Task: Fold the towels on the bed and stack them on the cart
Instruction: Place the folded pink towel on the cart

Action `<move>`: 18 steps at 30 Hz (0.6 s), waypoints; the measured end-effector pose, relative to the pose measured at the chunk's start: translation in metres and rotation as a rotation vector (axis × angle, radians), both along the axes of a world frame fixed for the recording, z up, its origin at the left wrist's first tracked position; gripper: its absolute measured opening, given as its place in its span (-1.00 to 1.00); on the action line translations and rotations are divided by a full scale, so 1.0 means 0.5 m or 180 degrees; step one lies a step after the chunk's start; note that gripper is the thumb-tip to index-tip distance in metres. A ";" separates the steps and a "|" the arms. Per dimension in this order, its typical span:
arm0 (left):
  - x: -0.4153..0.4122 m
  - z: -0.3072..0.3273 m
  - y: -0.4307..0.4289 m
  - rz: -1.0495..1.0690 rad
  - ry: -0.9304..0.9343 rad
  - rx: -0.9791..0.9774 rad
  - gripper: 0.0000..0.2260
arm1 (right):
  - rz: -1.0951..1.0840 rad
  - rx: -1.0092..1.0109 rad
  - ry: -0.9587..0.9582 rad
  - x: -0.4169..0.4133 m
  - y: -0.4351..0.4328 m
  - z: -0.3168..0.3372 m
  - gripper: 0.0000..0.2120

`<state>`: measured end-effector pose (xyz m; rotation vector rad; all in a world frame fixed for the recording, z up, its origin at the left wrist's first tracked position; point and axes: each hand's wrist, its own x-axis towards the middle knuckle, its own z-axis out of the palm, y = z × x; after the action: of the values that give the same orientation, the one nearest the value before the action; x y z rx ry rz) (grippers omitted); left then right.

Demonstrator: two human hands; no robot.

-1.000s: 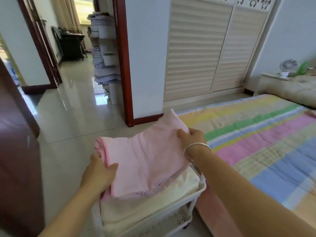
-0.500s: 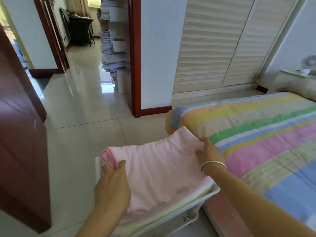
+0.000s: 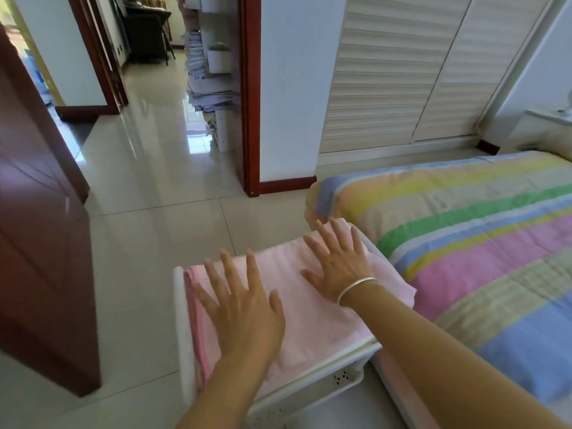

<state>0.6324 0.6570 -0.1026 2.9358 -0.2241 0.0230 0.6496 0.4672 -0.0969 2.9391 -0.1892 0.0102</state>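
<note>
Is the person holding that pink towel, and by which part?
Nothing is gripped. The left hand and right hand lie flat, fingers spread, on top of the folded pink towel, which rests on the white cart.

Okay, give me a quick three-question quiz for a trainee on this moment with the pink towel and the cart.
1. True or false: the pink towel lies on top of the white cart.
2. Multiple choice: on the towel, the left hand and right hand are A) clenched in fists, B) flat with fingers spread, C) pinching a corner.
3. Fill in: the bracelet sits on the ___ wrist.

Key: 1 true; 2 B; 3 right.
</note>
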 end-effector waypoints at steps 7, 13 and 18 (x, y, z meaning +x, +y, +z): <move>0.043 -0.150 0.019 0.0077 0.0194 0.0046 -0.24 | -0.0493 0.0710 0.0512 0.000 -0.041 -0.115 -0.08; 0.063 -0.142 0.020 -0.0087 0.0184 0.0124 -0.25 | -0.0555 0.0900 0.0523 0.000 -0.046 -0.096 -0.27; 0.026 -0.068 -0.016 -0.0402 -0.0042 -0.0939 -0.61 | -0.0322 0.1483 -0.0134 -0.102 -0.049 -0.020 -0.47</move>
<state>0.6454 0.6491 -0.1366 2.6240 -0.3734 0.0520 0.5984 0.4429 -0.1069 3.3897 -0.3949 0.0151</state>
